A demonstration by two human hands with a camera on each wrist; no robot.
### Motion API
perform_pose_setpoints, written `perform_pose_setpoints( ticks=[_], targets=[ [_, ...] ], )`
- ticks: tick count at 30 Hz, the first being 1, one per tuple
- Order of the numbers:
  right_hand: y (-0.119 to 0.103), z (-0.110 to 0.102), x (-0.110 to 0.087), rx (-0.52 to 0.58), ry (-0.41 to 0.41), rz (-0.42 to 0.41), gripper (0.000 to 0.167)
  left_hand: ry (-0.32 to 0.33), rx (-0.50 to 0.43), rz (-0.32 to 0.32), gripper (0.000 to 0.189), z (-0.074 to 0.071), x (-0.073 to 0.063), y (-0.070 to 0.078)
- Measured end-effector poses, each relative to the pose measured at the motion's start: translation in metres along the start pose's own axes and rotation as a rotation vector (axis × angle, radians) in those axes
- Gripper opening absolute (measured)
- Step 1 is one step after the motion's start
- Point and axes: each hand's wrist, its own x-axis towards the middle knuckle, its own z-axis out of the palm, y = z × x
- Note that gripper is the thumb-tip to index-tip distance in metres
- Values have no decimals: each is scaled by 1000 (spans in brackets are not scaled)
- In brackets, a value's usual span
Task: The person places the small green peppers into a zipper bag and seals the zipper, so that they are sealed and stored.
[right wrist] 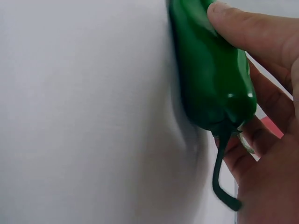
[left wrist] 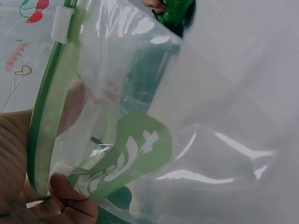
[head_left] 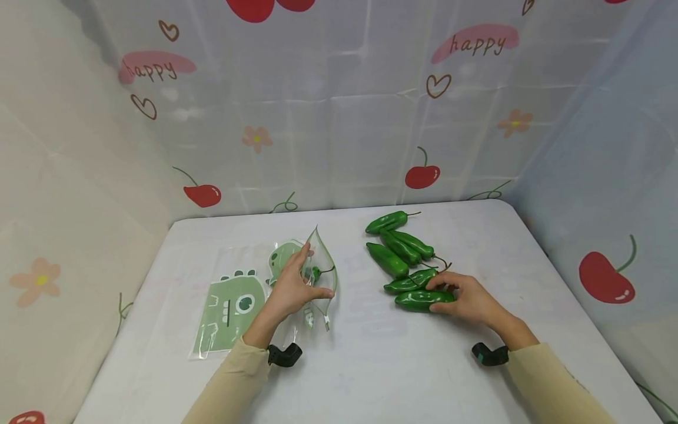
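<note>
"On the white-covered table [head_left: 371, 377], what are those two hands doing?"

"Left hand [head_left: 290, 288] is gripping a clear, glossy plastic bag with green edging [left wrist: 145, 151], thumb and fingertips spreading well apart around the mouth. A little white plastic slider [left wrist: 61, 24] is sitting on the edge strip, and a small bit of thin-stemmed green pepper [head_left: 316, 272] is showing in the mouth."

"And the other one?"

"Right hand [head_left: 471, 300] is pinching a long, shiny green pepper [head_left: 415, 301], thumb on the near side, fingers on the far side. Its bent stem is pointing back toward the palm. Can't tell if it's touching the table."

"Much elbow room?"

"Depends on the side. Five other green peppers [head_left: 386, 259] are crowding beyond it, the closest lying just beside it. White tabletop is running between bag and peppers, widening toward the person between the tan sleeves [head_left: 233, 377]. The right table edge is slanting by, well apart from the hand. The far edge is meeting a pale cherry-print cloth [head_left: 339, 123], and a flat clear bag with a green monster print [head_left: 238, 330] is taking up the left side."
</note>
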Motion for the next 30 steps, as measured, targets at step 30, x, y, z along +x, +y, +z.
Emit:
perform_pose_setpoints(
  ticks=[30],
  targets=[
    [6, 6, -8, -72, -101, 57, 54, 7, -5, 5, 128, 1, -2, -2]
  ],
)
